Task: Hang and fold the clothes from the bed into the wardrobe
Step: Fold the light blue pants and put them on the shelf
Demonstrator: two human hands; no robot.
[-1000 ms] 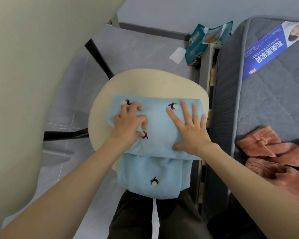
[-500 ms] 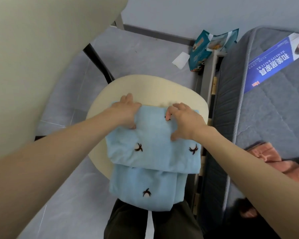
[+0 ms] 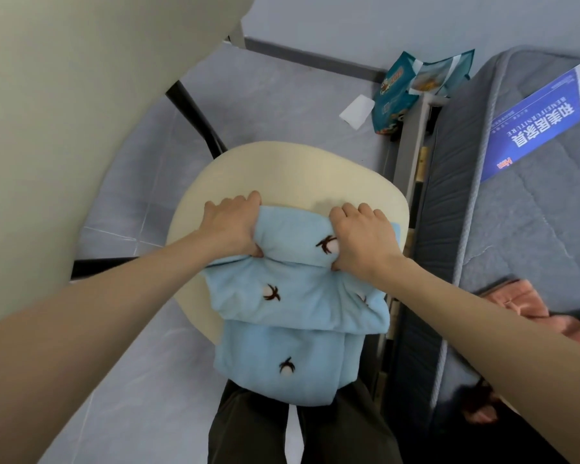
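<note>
Head view, mid-fold: gripping far edge of light-blue fleece garment [image 3: 302,306] with dark embroidered motifs, left hand [image 3: 230,229] and right hand [image 3: 362,239] both curled tight into cloth, atop cream rounded chair seat [image 3: 282,175] beside grey quilted mattress [image 3: 516,229]. Likely next: drawing that edge bodyward, corners kept level.

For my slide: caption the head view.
Left hand and right hand grip a folded blue garment on a cream chair seat.
</note>
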